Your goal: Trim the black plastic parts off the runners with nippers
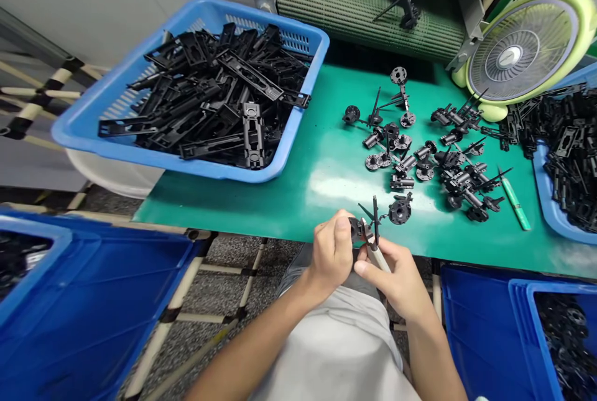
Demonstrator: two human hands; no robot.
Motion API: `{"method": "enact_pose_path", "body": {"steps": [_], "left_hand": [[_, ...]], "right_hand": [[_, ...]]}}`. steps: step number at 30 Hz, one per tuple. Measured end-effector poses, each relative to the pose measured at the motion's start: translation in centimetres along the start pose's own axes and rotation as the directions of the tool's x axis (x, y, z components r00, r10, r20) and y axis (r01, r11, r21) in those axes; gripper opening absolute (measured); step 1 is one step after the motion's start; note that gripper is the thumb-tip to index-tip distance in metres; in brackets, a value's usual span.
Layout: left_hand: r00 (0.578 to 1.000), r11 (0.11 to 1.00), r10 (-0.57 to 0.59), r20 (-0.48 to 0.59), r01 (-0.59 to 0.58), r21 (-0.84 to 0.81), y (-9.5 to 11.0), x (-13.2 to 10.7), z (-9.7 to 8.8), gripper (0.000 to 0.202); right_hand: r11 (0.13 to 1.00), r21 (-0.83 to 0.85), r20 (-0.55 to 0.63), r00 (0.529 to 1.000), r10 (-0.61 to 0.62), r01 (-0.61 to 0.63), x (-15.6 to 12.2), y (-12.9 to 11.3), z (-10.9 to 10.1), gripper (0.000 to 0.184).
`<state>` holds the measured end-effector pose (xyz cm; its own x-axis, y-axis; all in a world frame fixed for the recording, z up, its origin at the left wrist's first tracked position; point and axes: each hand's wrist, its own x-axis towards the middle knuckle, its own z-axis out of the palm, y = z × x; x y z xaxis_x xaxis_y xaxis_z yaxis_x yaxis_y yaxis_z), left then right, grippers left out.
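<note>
My left hand is closed on a black plastic moulding with thin runners and a round disc part, held over the front edge of the green table. In my right hand is a pair of cutting pliers with pale handles, fingers wrapped round them. The pliers' jaws are at the moulding, close to my left fingers; whether they touch a runner I cannot tell. Beyond my hands, several similar black mouldings with discs and short cylinders lie loose on the table.
A blue basket heaped with long black parts stands at the left. At the right are a green cutter knife, a green fan and another blue basket. Behind, a conveyor belt carries a moulding. Blue bins stand below.
</note>
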<state>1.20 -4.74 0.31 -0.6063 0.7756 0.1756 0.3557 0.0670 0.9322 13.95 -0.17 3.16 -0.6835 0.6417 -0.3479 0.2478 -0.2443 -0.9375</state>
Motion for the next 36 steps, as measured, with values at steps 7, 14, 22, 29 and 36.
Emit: {"method": "enact_pose_path", "body": {"steps": [7, 14, 22, 29, 36], "left_hand": [[0.992, 0.996, -0.054, -0.117, 0.062, 0.067, -1.8, 1.2, -0.7, 0.043], [0.954, 0.975, -0.069, -0.291, 0.126, 0.183, -2.9, 3.0, -2.6, 0.040], [0.942, 0.987, -0.160, -0.294, 0.161, -0.023, -3.2, 4.2, -5.1, 0.029], [0.989, 0.853, -0.143, 0.033, 0.107, 0.511, -1.7, 7.6, -0.5, 0.024], [0.990, 0.838, -0.106, 0.094, 0.038, 0.545, -0.3, 10.9, 1.1, 0.023]], "right_hand": [[0.999, -0.049, 0.071, 0.997, 0.025, -0.021, 3.6, -0.5, 0.5, 0.017], [0.993, -0.082, 0.205, 0.974, 0.099, -0.084, 6.7, -1.8, 2.3, 0.017], [0.996, -0.084, 0.248, 0.967, 0.052, -0.032, 5.3, -1.1, -1.2, 0.017], [0.883, 0.462, -0.036, 0.997, -0.075, 0.083, 3.9, 3.0, -4.7, 0.036], [0.843, 0.516, -0.021, 0.986, -0.162, 0.150, 4.7, 3.5, -4.9, 0.035]]}}
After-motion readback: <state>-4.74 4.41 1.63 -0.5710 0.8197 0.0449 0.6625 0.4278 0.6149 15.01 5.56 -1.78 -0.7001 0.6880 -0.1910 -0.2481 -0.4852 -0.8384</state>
